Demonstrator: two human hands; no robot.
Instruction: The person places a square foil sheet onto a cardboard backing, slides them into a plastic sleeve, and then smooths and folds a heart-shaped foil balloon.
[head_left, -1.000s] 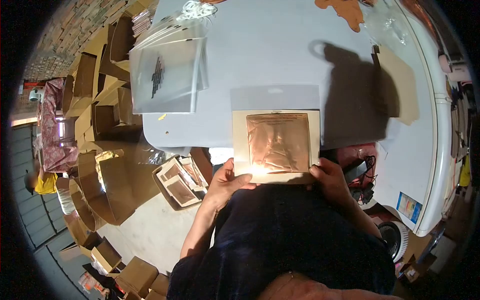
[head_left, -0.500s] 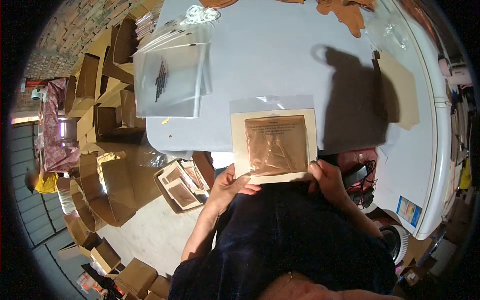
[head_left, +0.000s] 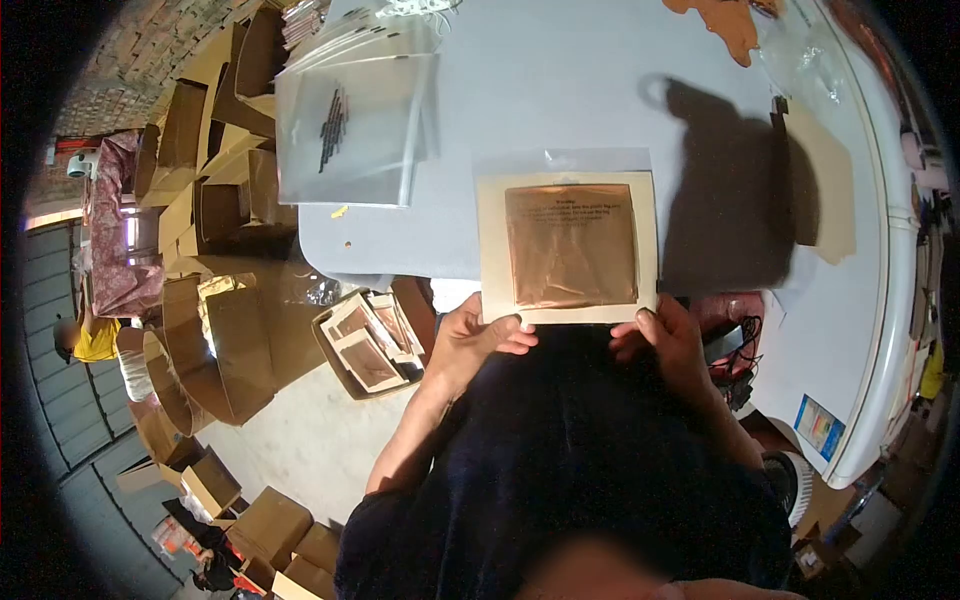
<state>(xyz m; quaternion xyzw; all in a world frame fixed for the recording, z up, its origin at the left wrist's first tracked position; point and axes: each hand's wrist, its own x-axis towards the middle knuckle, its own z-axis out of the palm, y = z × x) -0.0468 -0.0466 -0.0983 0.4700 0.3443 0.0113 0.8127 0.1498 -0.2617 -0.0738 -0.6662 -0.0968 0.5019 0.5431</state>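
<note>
So both hands are gripping a flat square pack point(head_left: 572, 245), copper-coloured film in a cream card frame with a clear plastic strip on the far side. Left hand point(head_left: 475, 338) pinches the near left corner, right hand point(head_left: 670, 340) the near right one. It's over the near edge of the pale grey tabletop point(head_left: 550, 85); can't tell if any of it is resting there.

What's changed: the bright glare from a second ago is gone, and the pack sits a bit farther over the tabletop. Dark print shows on the film now, so I'd say that face is easier to check.

Far left there's a stack of clear plastic bags point(head_left: 385, 155); near left, a brown cardboard box point(head_left: 335, 362) holds similar cream-framed packs point(head_left: 370, 360).
</note>
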